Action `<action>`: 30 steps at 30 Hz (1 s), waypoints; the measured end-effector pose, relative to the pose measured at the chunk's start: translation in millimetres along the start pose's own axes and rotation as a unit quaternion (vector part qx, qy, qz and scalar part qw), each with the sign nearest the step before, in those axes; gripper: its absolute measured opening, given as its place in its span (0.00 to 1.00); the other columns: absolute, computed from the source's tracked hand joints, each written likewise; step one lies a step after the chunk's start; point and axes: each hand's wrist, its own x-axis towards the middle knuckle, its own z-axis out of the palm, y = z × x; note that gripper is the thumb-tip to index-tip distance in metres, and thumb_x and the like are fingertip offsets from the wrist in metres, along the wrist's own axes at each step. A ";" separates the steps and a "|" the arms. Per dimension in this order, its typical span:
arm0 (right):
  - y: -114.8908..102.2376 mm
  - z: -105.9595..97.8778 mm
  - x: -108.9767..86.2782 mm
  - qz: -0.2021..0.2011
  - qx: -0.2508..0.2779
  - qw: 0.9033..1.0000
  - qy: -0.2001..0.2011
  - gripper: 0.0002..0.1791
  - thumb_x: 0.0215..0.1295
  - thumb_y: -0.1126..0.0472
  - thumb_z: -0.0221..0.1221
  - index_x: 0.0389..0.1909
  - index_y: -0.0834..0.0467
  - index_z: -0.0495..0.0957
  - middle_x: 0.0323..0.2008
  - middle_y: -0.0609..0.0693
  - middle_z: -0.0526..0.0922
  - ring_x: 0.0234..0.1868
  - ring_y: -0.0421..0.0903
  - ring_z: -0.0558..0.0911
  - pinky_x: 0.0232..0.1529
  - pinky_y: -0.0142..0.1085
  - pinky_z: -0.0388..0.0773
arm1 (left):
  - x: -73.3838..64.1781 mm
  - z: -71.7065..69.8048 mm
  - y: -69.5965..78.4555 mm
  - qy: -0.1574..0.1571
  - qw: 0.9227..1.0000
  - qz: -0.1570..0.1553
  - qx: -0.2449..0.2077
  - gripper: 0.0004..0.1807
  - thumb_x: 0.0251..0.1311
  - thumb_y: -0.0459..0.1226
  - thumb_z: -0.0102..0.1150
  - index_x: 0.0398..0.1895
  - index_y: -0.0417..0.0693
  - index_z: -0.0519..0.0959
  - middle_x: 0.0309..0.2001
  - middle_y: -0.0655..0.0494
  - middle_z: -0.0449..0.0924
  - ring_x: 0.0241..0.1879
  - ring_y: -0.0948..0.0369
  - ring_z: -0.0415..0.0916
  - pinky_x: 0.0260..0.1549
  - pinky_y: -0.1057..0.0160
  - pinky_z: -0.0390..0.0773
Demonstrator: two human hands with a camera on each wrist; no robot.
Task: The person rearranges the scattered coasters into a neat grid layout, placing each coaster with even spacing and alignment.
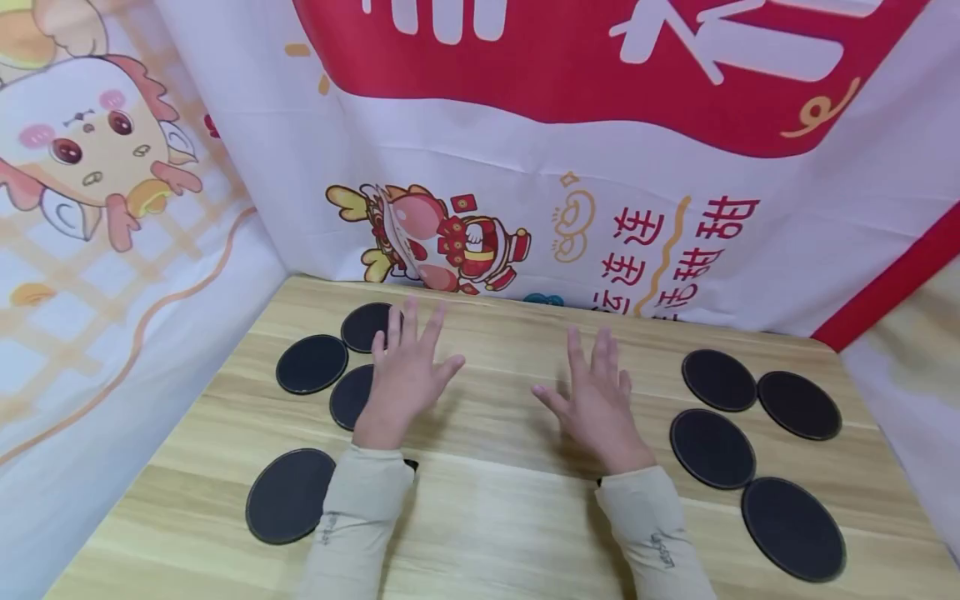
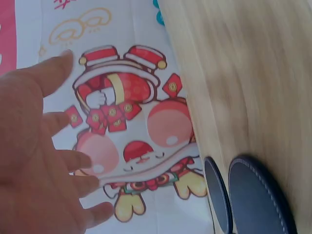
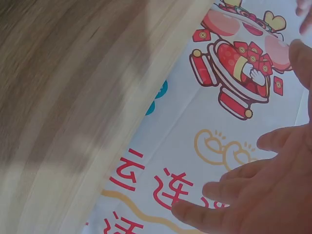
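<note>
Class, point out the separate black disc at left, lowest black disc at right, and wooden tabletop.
Separate black disc (image 1: 287, 497): head view, top face.
Lowest black disc (image 1: 793, 529): head view, top face.
Wooden tabletop (image 1: 498, 417): head view, bare middle.

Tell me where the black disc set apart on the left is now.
In the head view, that black disc lies at the left of the table, beside the left sleeve, below the three clustered discs.
</note>
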 end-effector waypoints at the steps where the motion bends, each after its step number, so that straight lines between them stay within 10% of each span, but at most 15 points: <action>1: -2.0 0.3 0.3 0.003 0.006 1.000 -0.005 0.56 0.67 0.30 0.55 0.82 0.46 0.32 0.78 0.60 0.20 0.77 0.57 0.24 0.70 0.68 0.36 | -1.3 -1.9 -4.1 -0.002 1.000 -0.008 -0.003 0.44 0.71 0.58 0.53 0.83 0.58 0.47 0.80 0.40 0.32 0.78 0.41 0.26 0.70 0.33 0.38; 15: -15.6 3.5 0.3 0.011 0.048 0.997 -0.056 0.43 0.73 0.38 0.55 0.81 0.51 0.52 0.78 0.65 0.48 0.76 0.66 0.52 0.69 0.65 0.51 | -15.8 -27.4 -54.1 0.021 0.991 -0.123 -0.058 0.33 0.72 0.44 0.55 0.75 0.39 0.62 0.70 0.30 0.61 0.66 0.33 0.62 0.58 0.31 0.65; 23: -19.9 4.0 -0.9 -0.007 0.052 0.997 -0.063 0.38 0.74 0.43 0.57 0.78 0.56 0.59 0.70 0.63 0.66 0.70 0.61 0.66 0.68 0.58 0.62 | -21.1 -28.5 -66.8 -0.072 0.971 -0.229 -0.025 0.30 0.71 0.45 0.54 0.67 0.31 0.69 0.59 0.23 0.67 0.58 0.30 0.68 0.48 0.33 0.73; 30: -28.4 12.7 -5.2 -0.004 0.064 0.992 -0.105 0.35 0.74 0.46 0.58 0.75 0.57 0.64 0.69 0.63 0.69 0.73 0.63 0.62 0.70 0.58 0.57 | -15.5 -14.4 -77.4 -0.116 0.961 -0.252 -0.007 0.30 0.70 0.46 0.55 0.64 0.28 0.72 0.58 0.23 0.67 0.57 0.31 0.70 0.50 0.36 0.74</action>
